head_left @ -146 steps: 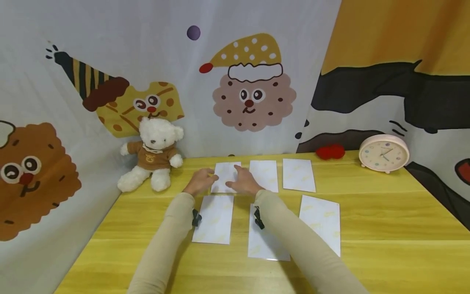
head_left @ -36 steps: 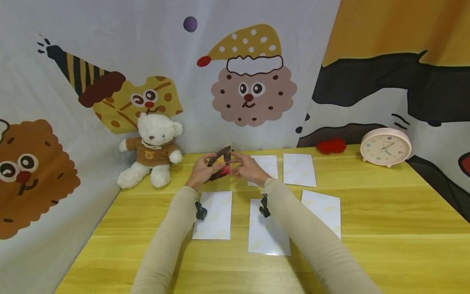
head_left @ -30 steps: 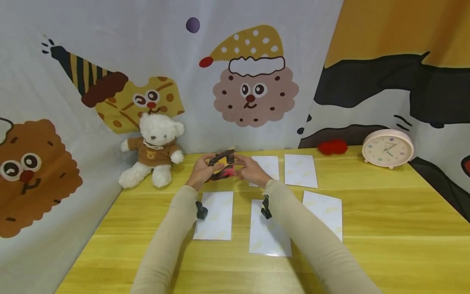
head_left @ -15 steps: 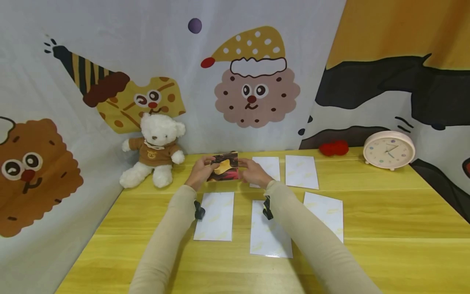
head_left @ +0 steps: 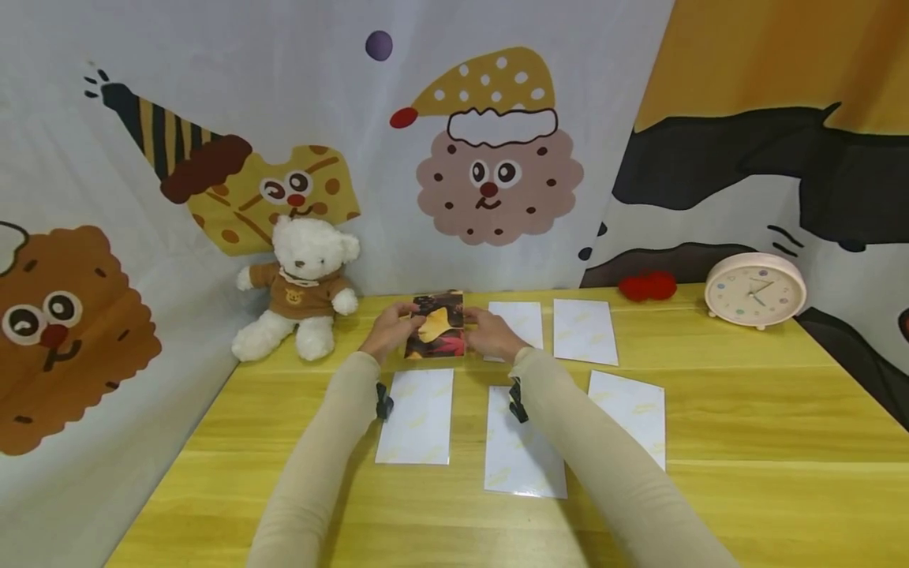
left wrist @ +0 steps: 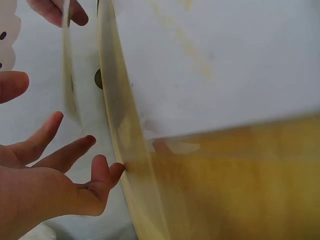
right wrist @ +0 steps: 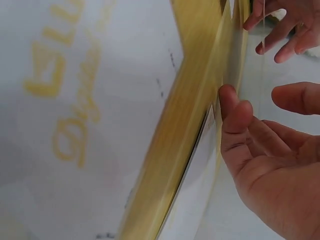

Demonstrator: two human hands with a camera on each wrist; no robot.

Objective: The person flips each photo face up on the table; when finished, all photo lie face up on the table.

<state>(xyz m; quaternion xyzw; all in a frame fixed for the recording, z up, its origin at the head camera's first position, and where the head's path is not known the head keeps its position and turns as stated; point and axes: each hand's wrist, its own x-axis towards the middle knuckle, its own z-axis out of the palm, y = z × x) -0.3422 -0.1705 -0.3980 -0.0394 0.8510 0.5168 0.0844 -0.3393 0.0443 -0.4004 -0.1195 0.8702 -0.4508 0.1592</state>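
Observation:
In the head view a printed card (head_left: 446, 343), with a yellow shape on a dark and pink picture, is face up at the back of the table. My left hand (head_left: 387, 331) grips its left edge, thumb over the picture. My right hand (head_left: 492, 334) holds its right edge. Seen edge-on in the left wrist view, the card (left wrist: 69, 65) stands off the table surface, with my left hand (left wrist: 55, 185) beside it. The right wrist view shows my right hand (right wrist: 280, 165) with fingers curled; exact contact there is hard to tell.
White sheets lie around: two at the back right, (head_left: 525, 319) and one beside it (head_left: 585, 331), and in front a left one (head_left: 415, 416), a middle one (head_left: 521, 457) and a right one (head_left: 635, 406). A teddy bear (head_left: 301, 284), red object (head_left: 648, 286) and clock (head_left: 756, 289) stand behind.
The back left white sheet was lifted and now shows its printed side. Since half a second ago the card has tilted flatter and come slightly nearer, both hands staying at its edges.

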